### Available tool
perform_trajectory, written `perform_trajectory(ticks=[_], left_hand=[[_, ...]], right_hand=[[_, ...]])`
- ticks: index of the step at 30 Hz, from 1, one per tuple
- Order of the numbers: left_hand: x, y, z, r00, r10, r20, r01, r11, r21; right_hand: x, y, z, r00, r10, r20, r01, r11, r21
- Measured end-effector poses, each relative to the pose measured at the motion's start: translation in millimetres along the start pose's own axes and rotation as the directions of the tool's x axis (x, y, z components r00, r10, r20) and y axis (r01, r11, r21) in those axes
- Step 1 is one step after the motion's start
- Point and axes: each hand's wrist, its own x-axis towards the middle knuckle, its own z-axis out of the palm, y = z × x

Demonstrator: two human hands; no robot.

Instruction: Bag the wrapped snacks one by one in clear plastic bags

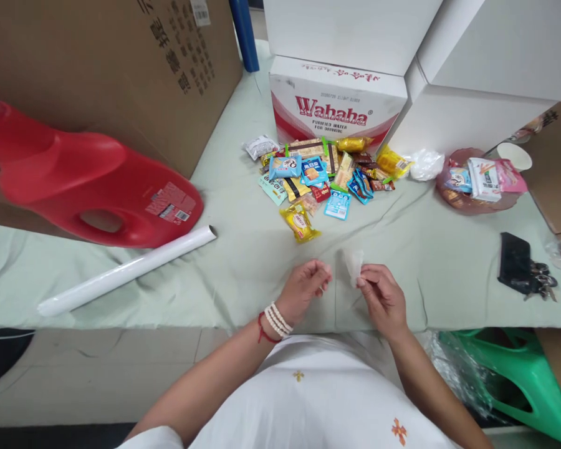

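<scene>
Wrapper [354,265], one small clear piece, is pinched at its lower edge by the fingers [362,282] of the right hand [382,298]; it stands up just above them, over the near part of the desk [243,249]. The left hand [303,288] sits just beside it, a little apart, its fingers curled in with the tips gathered; whether they grip anything I cannot tell. One wrist carries beads and a red string.

Beyond the fingers lies one heap of snack packets [322,171], too many and too overlapped to count; one yellow packet [300,222] lies nearest, between heap and hands. To the left of the fingers, well apart, lie one white roll [126,269] and one red jug [88,181] on its side. To the right sit one pink bowl [467,202] with packets, one paper cup [515,154], one black phone [514,262] and a bunch of keys [542,280].

The desk's near edge runs just under the wrists. Bare cloth stretches between the hands and the heap, and on both sides of the fingers. Cartons [336,106] wall the far edge.
</scene>
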Motion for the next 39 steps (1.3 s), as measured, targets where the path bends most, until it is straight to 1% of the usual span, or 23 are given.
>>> perform_trajectory(ticks=[2,4,5,7,8,10,12,14,16,17,18,19,21,23,24,26,28,30,32,34,35,37,39], left_hand=[[1.5,-0.5,10.2,0.997,0.038,0.067,-0.041,0.998,0.050],[5.3,-2.6,15.4,0.995,0.078,0.058,-0.081,0.996,0.048],[7.4,-4.1,15.1,0.996,0.085,0.038,-0.086,0.996,0.028],[10.3,-7.6,9.4,0.997,0.074,-0.013,-0.074,0.997,-0.031],[10.8,-9.5,4.8,0.997,0.064,-0.042,-0.067,0.996,-0.065],[9.2,-13.2,-5.4,0.994,0.051,-0.099,-0.064,0.990,-0.125],[5.2,-16.3,-13.6,0.991,0.048,-0.128,-0.067,0.987,-0.147],[0.3,-18.8,-17.7,0.990,0.054,-0.127,-0.070,0.990,-0.124],[-4.0,-20.2,-17.7,0.989,0.078,-0.122,-0.088,0.993,-0.076],[-5.6,-20.4,-16.6,0.988,0.095,-0.118,-0.102,0.993,-0.053],[-6.9,-20.3,-15.0,0.987,0.113,-0.111,-0.117,0.993,-0.034],[-7.9,-19.7,-13.2,0.986,0.131,-0.104,-0.134,0.991,-0.019],[-9.5,-17.9,-9.9,0.983,0.160,-0.089,-0.160,0.987,0.001],[-11.1,-15.8,-8.5,0.981,0.177,-0.075,-0.176,0.984,0.019],[-11.9,-15.0,-9.2,0.981,0.182,-0.068,-0.180,0.983,0.030],[-13.9,-14.7,-14.5,0.980,0.183,-0.076,-0.179,0.982,0.054],[-16.2,-16.0,-25.0,0.977,0.177,-0.119,-0.170,0.983,0.070],[-18.7,-18.0,-39.0,0.969,0.175,-0.177,-0.164,0.984,0.073],[-21.4,-19.7,-53.0,0.959,0.177,-0.221,-0.164,0.983,0.078],[-23.7,-20.0,-63.3,0.951,0.187,-0.245,-0.169,0.981,0.090],[-24.6,-19.5,-66.4,0.949,0.193,-0.248,-0.174,0.980,0.097],[-25.5,-17.4,-67.9,0.945,0.218,-0.243,-0.194,0.974,0.119],[-25.1,-14.2,-64.5,0.939,0.270,-0.213,-0.237,0.957,0.167]], right_hand=[[-1.2,-4.8,3.3,0.996,-0.057,0.073,0.059,0.998,-0.021],[-2.1,-7.5,6.1,0.994,-0.061,0.092,0.063,0.998,-0.016],[-2.4,-7.3,6.5,0.997,-0.036,0.070,0.036,0.999,-0.008],[-2.8,-3.4,5.2,0.996,0.079,-0.034,-0.077,0.995,0.057],[-3.1,0.4,3.5,0.981,0.166,-0.096,-0.153,0.980,0.129],[-4.2,10.9,-1.6,0.918,0.357,-0.172,-0.291,0.901,0.321],[-6.5,22.1,-7.8,0.849,0.509,-0.141,-0.403,0.797,0.450],[-9.8,29.3,-14.0,0.799,0.591,-0.116,-0.492,0.752,0.439],[-13.1,28.6,-18.1,0.771,0.614,-0.168,-0.531,0.765,0.364],[-14.1,25.0,-18.7,0.772,0.604,-0.199,-0.528,0.783,0.329],[-14.4,19.8,-17.8,0.787,0.577,-0.218,-0.510,0.807,0.297],[-13.6,13.7,-15.3,0.815,0.538,-0.216,-0.482,0.836,0.263],[-8.7,2.6,-5.8,0.886,0.437,-0.156,-0.411,0.895,0.174],[-0.3,-2.0,7.5,0.937,0.342,-0.064,-0.339,0.939,0.058],[4.2,-1.3,14.0,0.950,0.313,-0.005,-0.313,0.950,0.003],[11.7,4.3,22.6,0.952,0.293,0.093,-0.287,0.955,-0.071],[15.4,11.3,21.7,0.937,0.326,0.124,-0.320,0.945,-0.069],[15.8,16.6,9.5,0.901,0.417,0.119,-0.425,0.904,0.048],[15.6,20.9,-11.7,0.842,0.530,0.103,-0.538,0.810,0.234],[16.6,26.8,-36.3,0.793,0.607,0.059,-0.577,0.715,0.396],[17.7,30.5,-48.0,0.779,0.627,0.018,-0.568,0.693,0.444],[20.4,37.5,-66.2,0.769,0.632,-0.094,-0.527,0.711,0.466],[22.4,39.4,-73.9,0.765,0.598,-0.239,-0.475,0.774,0.417]])
